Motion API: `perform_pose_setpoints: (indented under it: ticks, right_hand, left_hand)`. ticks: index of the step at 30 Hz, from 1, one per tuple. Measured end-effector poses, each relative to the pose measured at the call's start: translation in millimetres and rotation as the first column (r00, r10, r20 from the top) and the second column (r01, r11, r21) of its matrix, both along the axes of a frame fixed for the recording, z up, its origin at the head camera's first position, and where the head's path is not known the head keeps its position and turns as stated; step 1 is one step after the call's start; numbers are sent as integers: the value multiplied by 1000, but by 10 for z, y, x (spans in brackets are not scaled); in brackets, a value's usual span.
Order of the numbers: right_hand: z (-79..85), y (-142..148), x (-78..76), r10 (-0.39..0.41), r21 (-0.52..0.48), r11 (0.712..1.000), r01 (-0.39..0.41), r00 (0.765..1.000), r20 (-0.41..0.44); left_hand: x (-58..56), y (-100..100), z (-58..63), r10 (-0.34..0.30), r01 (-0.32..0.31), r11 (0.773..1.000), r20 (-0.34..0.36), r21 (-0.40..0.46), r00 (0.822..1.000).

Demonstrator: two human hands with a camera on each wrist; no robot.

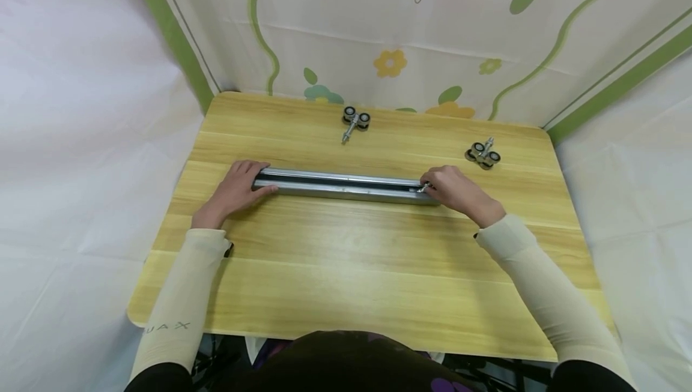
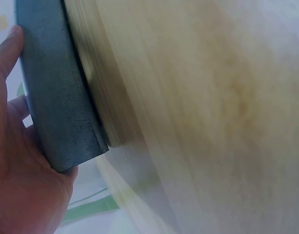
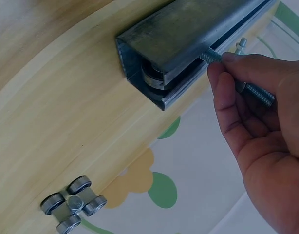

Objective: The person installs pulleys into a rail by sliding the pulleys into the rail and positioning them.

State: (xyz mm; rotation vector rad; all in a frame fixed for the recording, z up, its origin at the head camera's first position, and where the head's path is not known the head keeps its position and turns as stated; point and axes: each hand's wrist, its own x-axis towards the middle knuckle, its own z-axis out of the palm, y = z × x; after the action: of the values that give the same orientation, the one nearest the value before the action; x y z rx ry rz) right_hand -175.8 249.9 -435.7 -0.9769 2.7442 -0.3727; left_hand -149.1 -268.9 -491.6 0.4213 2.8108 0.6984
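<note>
Clasping rail (image 1: 346,191), left grip (image 1: 236,189), right grip (image 1: 456,190) pinching bolt (image 3: 259,93)

White floral-print sheets (image 1: 346,14) are screening 3 sides of a rect. pale wood-grain table (image 1: 346,284), i.e. a work booth.

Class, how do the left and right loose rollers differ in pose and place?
The left roller points its bolt at the near edge of the table; the right roller points its bolt at the far edge. The left roller lies behind the middle of the rail; the right roller lies beyond its right end, nearer the right hand. Both have round wheels.
</note>
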Motion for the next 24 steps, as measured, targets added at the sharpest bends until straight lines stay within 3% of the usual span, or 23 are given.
perform_pose_setpoints:
  ticks: [24]
  right_hand:
    - [28, -368, -36, 47, 3, 999, -47, 999, -14]
  left_hand:
    - [10, -13, -34, 5, -5, 1000, -16, 20, 1000]
